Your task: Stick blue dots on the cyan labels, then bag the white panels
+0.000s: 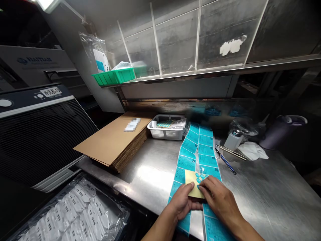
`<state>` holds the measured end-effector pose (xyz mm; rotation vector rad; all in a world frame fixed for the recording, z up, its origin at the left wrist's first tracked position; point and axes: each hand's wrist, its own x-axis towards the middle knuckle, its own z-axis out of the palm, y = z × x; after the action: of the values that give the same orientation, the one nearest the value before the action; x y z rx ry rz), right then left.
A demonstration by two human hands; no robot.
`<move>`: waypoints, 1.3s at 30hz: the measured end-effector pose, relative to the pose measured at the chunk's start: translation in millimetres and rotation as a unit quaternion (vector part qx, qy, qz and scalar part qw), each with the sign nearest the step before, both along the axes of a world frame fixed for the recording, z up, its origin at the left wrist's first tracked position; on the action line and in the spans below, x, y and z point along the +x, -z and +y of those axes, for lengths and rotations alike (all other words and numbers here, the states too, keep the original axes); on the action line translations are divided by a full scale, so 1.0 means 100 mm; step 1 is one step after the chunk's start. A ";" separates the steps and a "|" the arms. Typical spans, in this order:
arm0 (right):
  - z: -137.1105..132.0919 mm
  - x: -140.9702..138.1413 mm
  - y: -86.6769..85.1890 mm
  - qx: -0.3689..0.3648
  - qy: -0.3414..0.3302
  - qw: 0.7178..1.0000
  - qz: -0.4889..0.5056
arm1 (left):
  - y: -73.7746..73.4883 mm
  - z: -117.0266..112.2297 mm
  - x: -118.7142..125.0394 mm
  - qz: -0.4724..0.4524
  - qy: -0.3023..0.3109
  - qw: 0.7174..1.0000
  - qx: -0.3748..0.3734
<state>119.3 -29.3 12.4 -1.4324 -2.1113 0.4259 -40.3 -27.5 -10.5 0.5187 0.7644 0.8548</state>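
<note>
My left hand (182, 201) grips a pale yellow backing sheet of round stickers (190, 178) by its near left side, thumb on top and fingers underneath. Several small round teal stickers show on the sheet's right part. Over that part, my right hand (220, 197) is closed in a pinch, with a bit of teal at its fingertips that looks like a round sticker; whether it is fully off the sheet I cannot tell. Beneath both hands, two long strips of teal rectangular labels (207, 150) lie on the metal table (145, 167), partly hidden by my hands.
Left on the table is a stack of cardboard sheets (112, 137), beside a white basket (167, 134). Tweezers (232, 152), a blue pen (227, 164), a bottle (233, 140) and white tissue (253, 150) lie right. A bag-lined bin of white parts (72, 211) stands lower left. Above, a shelf holds a green tray (114, 77).
</note>
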 end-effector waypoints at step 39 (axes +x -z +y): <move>1.38 0.41 0.14 -0.165 0.051 0.974 -0.144 | -0.03 -0.06 -0.04 0.022 0.030 0.999 0.007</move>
<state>160.1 108.5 -1.1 -1.8808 -2.2550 0.5799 -44.2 -33.6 -7.5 0.5726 0.7789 0.7957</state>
